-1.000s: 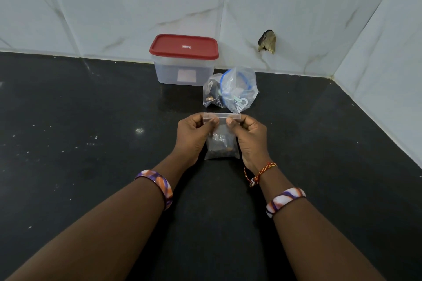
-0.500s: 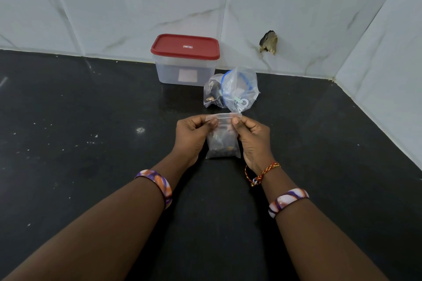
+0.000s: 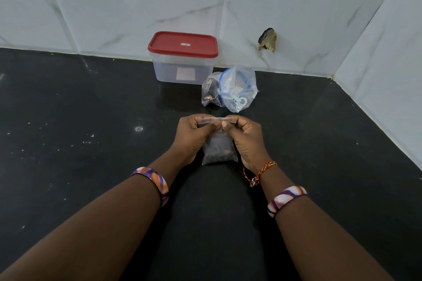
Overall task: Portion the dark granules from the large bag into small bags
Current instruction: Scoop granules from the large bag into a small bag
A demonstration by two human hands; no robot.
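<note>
Clear small zip bag (image 3: 219, 148) of dark granules hangs upright between both hands; left hand (image 3: 194, 137) and right hand (image 3: 245, 139) pinch its horizontal top strip, thumbs nearly meeting mid-strip.

We see bare forearms without sleeves. The left wrist wears a purple, orange and white bangle (image 3: 152, 182); the right wears a matching bangle (image 3: 286, 199) and, toward twelve o'clock, a red-and-yellow thread bracelet (image 3: 260, 172).
</note>
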